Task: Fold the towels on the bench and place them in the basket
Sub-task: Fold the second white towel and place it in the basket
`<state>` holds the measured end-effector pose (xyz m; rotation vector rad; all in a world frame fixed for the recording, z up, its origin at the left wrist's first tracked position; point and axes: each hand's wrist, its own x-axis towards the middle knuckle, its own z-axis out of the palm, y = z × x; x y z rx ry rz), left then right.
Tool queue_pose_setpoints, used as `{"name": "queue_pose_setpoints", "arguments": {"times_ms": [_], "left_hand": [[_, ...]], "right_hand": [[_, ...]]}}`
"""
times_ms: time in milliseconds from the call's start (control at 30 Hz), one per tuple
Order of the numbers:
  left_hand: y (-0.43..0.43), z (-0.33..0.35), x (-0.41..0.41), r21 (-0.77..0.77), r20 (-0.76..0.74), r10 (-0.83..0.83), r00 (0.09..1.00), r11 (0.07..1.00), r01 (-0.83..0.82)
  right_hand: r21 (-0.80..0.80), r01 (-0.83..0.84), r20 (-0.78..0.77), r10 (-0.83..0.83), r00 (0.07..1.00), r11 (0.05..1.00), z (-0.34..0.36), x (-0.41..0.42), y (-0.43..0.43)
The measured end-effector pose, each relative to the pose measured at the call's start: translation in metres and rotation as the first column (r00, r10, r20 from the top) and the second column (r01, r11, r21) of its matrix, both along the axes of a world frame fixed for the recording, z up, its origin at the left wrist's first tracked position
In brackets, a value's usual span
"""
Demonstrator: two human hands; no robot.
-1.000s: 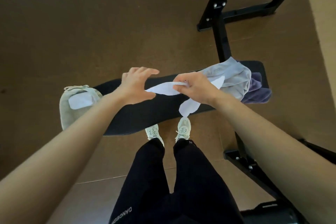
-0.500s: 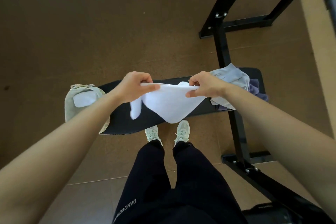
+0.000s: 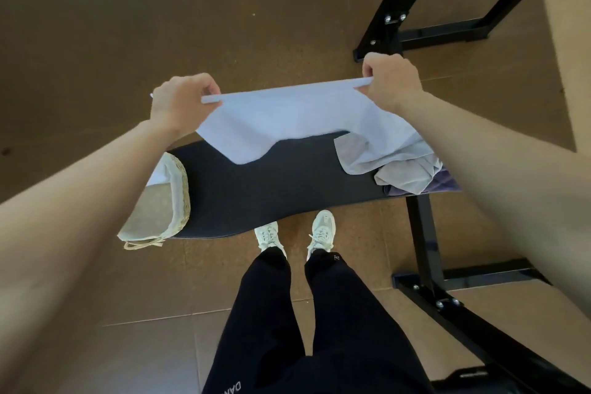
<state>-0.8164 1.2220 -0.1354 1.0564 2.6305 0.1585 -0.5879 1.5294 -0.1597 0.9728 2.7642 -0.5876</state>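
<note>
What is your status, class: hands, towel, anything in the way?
Left hand, right hand: each pinching a corner of the white cloth towel, spread above the black padded bench. Crumpled grey towels heaped right. Woven straw basket left, unobstructed.

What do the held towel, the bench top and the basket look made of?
White towel: soft matte cloth; it drapes and creases.
Bench top: black, smooth, matte, probably vinyl padding.
Basket: woven straw-like rim, pale cloth lining.

Basket (image 3: 180, 198) on the bench's (image 3: 271, 192) left end, towel pile (image 3: 406, 169) on its right, held towel (image 3: 287, 118) above the middle.
</note>
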Motion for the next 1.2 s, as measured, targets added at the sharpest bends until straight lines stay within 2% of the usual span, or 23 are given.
{"name": "queue_pose_setpoints", "arguments": {"times_ms": [100, 233, 300, 400, 533, 633, 700, 733, 833, 933, 1067, 1200], "left_hand": [[-0.006, -0.020, 0.000, 0.087, -0.100, -0.003, 0.995, 0.996, 0.012], [-0.036, -0.061, 0.020, 0.011, -0.077, -0.027, 0.997, 1.000, 0.028], [-0.056, -0.091, 0.033, -0.055, 0.002, -0.013, 1.000, 0.998, 0.013], [-0.084, -0.141, 0.058, -0.191, 0.075, -0.069, 0.995, 0.978, 0.083], [-0.124, -0.213, 0.101, -0.350, 0.242, -0.028, 0.970, 0.930, 0.115], [-0.156, -0.262, 0.132, -0.520, 0.465, 0.138, 0.874, 0.842, 0.143], [-0.168, -0.281, 0.147, -0.566, 0.566, 0.222, 0.794, 0.805, 0.178], [-0.169, -0.288, 0.151, -0.549, 0.570, 0.240, 0.786, 0.822, 0.148], [-0.162, -0.305, 0.153, -0.360, 0.467, 0.225, 0.855, 0.932, -0.048], [-0.147, -0.319, 0.139, -0.211, 0.373, 0.209, 0.904, 0.968, -0.137], [-0.141, -0.339, 0.112, -0.291, 0.369, 0.249, 0.895, 0.946, -0.144], [-0.150, -0.347, 0.091, -0.399, 0.317, 0.292, 0.902, 0.904, -0.152]], "right_hand": [[0.050, 0.022, -0.030, -0.020, 0.999, 0.998, -0.014, 0.002, -0.008], [-0.054, 0.013, 0.050, -0.010, 0.999, 0.998, -0.046, 0.022, -0.036], [-0.078, -0.017, 0.090, 0.024, 0.996, 0.997, -0.071, 0.036, -0.054], [-0.099, -0.056, 0.200, 0.075, 0.977, 0.993, -0.116, 0.061, -0.085], [-0.205, -0.100, 0.387, 0.175, 0.905, 0.974, -0.187, 0.098, -0.124], [-0.355, -0.043, 0.520, 0.236, 0.821, 0.934, -0.231, 0.125, -0.150], [-0.423, 0.015, 0.569, 0.253, 0.782, 0.906, -0.249, 0.134, -0.163], [-0.428, 0.025, 0.572, 0.250, 0.781, 0.903, -0.256, 0.136, -0.168], [-0.400, -0.022, 0.489, 0.234, 0.840, 0.916, -0.275, 0.124, -0.182], [-0.356, -0.103, 0.371, 0.242, 0.897, 0.929, -0.290, 0.094, -0.195], [-0.262, -0.240, 0.388, 0.330, 0.860, 0.935, -0.310, 0.052, -0.215], [-0.259, -0.275, 0.478, 0.371, 0.796, 0.926, -0.325, 0.035, -0.241]]}}
